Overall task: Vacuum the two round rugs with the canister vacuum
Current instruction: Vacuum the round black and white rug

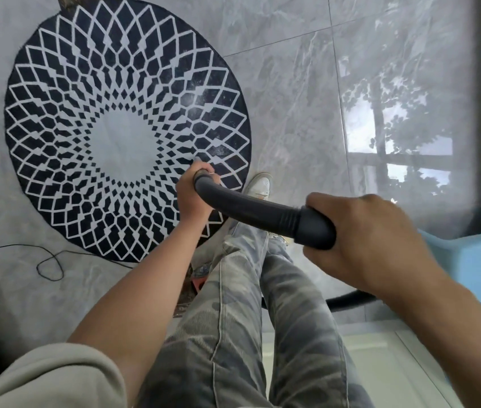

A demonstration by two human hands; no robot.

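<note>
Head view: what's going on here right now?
A person stands at the near edge of the round black-and-white rug, gripping the curved vacuum handle with both hands. The left hand holds its front end over the rug. The right hand holds the rear, where the hose trails off. The working end is hidden behind the left hand. A thin black cord lies looped on the tiled floor. Only one rug is in view.

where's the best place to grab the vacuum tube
Grip the tube from above at two spots: the thick collar near you, where the right hand wraps it, and the far end past the bend, where the left hand holds. The curve likely aids steering.
</note>
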